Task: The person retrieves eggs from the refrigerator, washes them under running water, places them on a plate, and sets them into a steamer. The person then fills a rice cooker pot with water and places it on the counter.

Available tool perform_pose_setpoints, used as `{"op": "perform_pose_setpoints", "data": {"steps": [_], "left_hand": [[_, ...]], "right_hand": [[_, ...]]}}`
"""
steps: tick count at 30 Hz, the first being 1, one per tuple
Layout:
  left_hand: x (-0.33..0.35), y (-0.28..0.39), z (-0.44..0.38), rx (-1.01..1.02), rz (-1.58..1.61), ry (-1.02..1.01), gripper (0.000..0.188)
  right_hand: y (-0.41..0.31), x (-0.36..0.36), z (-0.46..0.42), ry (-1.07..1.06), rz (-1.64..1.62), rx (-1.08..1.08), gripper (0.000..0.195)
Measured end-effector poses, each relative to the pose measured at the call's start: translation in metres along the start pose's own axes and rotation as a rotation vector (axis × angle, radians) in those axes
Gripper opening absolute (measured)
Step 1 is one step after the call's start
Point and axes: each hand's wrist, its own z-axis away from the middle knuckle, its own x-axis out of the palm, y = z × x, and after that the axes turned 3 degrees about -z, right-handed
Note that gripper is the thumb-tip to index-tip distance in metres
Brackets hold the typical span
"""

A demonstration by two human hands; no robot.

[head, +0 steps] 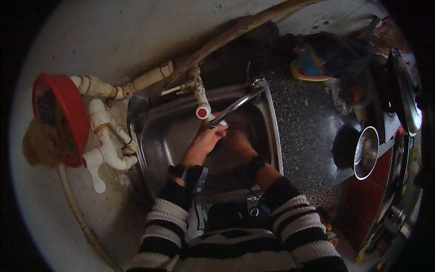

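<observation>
My left hand [208,138] is over a stainless steel sink [170,129], its fingers close under a white plastic tap [203,108] with a red button end. The tap's handle partly covers the fingers, so a grip on it is unclear. My right hand [240,142] is lower over the basin, right of the left one; it is blurred and its fingers are hard to make out. A metal spout tube [238,104] runs slantwise above both hands from the sink's back right corner.
A red plastic basket [73,115] with a brown fibrous bundle [47,144] hangs at the left beside white pipes [108,149]. Right of the sink is a speckled stone counter [299,136], with a metal bowl [366,153] near its right edge. A wooden pole [227,37] slants behind.
</observation>
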Motion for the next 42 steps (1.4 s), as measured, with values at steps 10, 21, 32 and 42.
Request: {"op": "perform_pose_setpoints", "data": {"steps": [10,21,32,42], "left_hand": [[-0.007,0.020,-0.003,0.043,-0.272,0.033,0.034],[-0.074,0.030,0.009,-0.064,-0.025,0.296,0.030],[-0.130,-0.074,0.000,0.477,-1.387,-0.079,0.034],[-0.047,-0.082,0.057,0.439,-1.589,-0.343,0.035]], "right_hand": [[-0.030,0.002,0.012,-0.298,0.517,-0.371,0.029],[-0.013,-0.030,0.012,0.026,-0.781,-0.241,0.036],[-0.082,-0.055,-0.013,-0.101,-0.828,-0.098,0.034],[-0.068,-0.056,-0.007,0.106,-0.186,-0.639,0.040]]}}
